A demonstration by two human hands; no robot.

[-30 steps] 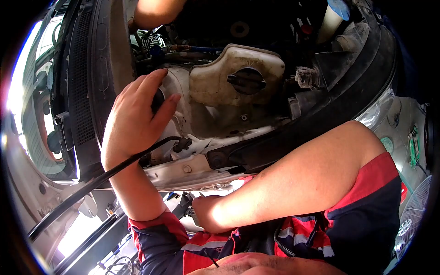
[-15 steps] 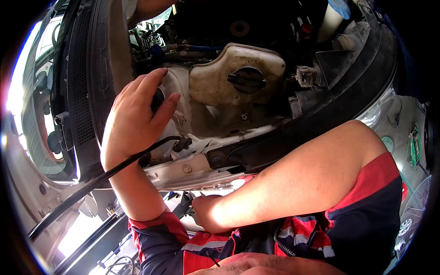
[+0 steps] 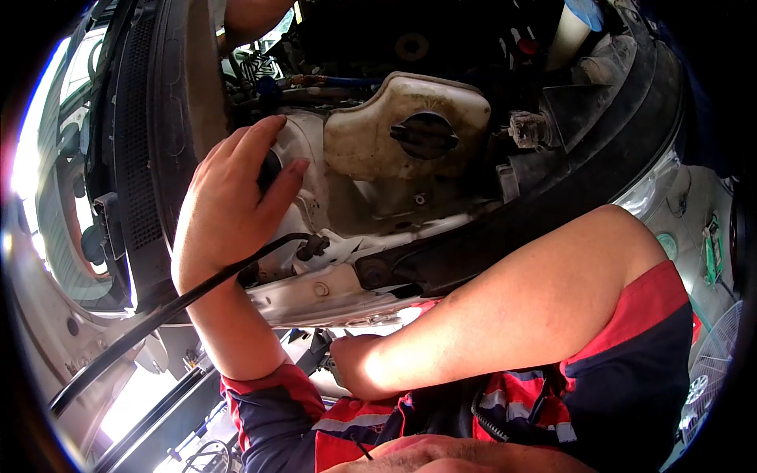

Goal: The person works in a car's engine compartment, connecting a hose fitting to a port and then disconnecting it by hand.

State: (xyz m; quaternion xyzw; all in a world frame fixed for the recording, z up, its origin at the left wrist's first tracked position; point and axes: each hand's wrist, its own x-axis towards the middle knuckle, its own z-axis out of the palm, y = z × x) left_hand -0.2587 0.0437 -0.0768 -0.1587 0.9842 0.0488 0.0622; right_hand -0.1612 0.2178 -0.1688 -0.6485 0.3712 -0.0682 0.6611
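Our left hand (image 3: 225,201) lies open, fingers loosely bent, over the pale panel (image 3: 306,146) left of the reservoir (image 3: 355,142); our right hand (image 3: 359,369), low on our side of the reservoir, is partly hidden, so we cannot tell its grip. Neither has visibly moved; only another person's arm (image 3: 256,17) beyond the reservoir has fallen into shade, so our work seems steady. Our right elbow (image 3: 619,229) bends sharply.

Left hand (image 3: 229,205) near yellowed reservoir (image 3: 367,134)
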